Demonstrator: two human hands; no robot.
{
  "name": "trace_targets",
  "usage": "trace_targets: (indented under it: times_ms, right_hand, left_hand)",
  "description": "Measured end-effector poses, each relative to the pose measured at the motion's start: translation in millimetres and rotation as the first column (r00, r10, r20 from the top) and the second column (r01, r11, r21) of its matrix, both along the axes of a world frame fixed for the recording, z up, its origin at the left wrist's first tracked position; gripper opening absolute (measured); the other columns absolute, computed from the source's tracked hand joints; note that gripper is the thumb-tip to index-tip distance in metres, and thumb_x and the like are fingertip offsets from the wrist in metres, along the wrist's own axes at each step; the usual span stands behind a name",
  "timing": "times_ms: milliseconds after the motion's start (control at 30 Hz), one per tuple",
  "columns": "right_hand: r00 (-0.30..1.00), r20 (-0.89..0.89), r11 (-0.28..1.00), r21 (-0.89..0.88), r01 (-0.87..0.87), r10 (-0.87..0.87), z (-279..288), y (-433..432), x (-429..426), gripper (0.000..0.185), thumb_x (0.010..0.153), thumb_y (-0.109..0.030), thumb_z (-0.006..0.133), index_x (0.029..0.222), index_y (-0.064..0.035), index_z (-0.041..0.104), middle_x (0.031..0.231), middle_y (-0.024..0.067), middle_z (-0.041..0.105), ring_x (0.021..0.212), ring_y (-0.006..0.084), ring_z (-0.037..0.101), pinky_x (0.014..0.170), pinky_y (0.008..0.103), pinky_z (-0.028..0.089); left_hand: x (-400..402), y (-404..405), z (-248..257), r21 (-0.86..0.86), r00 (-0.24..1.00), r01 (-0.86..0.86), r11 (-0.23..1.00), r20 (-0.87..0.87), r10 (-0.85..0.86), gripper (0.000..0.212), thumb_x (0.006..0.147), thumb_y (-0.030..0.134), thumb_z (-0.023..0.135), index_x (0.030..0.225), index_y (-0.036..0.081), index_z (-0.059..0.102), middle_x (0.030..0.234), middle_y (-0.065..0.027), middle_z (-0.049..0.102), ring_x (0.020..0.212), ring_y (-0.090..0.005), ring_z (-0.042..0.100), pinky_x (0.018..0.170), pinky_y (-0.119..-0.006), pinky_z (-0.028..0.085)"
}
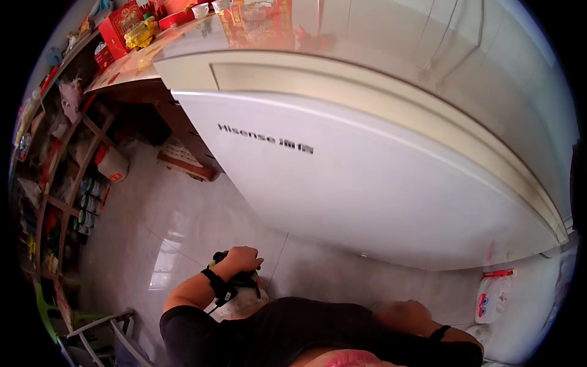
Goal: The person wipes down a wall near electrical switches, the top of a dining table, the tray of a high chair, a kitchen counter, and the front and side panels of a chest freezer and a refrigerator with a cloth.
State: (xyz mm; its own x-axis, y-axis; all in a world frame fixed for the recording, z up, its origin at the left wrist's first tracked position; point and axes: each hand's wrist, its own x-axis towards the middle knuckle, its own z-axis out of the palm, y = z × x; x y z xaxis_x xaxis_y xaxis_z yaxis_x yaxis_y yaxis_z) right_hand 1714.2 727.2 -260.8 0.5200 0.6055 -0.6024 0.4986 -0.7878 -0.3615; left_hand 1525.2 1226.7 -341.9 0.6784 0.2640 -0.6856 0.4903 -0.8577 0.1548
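My left hand (245, 258), a black strap on its wrist, is curled over a black and yellow-green object (247, 277). My wrist and fingers cover much of that object, so its kind is unclear. Beneath it shows a whitish bulky thing (243, 303), possibly a bag, partly hidden by my arm and dark shirt. On the other side, my right hand (403, 314) is blurred close to my body, and its fingers cannot be made out. Before me stands a white Hisense refrigerator or freezer (348, 183) with a cream upper edge.
Crowded wooden shelves (69, 192) line the left side, with a white tub (112, 164) on the floor beside them. A metal-framed chair (103, 325) stands at lower left. Red boxes (121, 27) sit on a counter. At right is a plastic bag (493, 298).
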Motion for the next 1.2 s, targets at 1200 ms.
trace_targets:
  times_ms: [1200]
  right_hand:
    - [0.995,0.095,0.764,0.644,-0.035,-0.034,40,85,-43,0.041,0.085,-0.026,0.061,0.12,-0.0057,0.055,0.107,0.0157,0.064,0.097,0.0244,0.062,0.086,0.0355,0.047]
  left_hand:
    - [-36,6,220,-0.313,0.062,-0.219,0.924,0.941,0.333,0.029,0.083,0.012,0.062,0.108,0.0,0.055,0.09,-0.0108,0.063,0.083,-0.0167,0.059,0.076,-0.029,0.047]
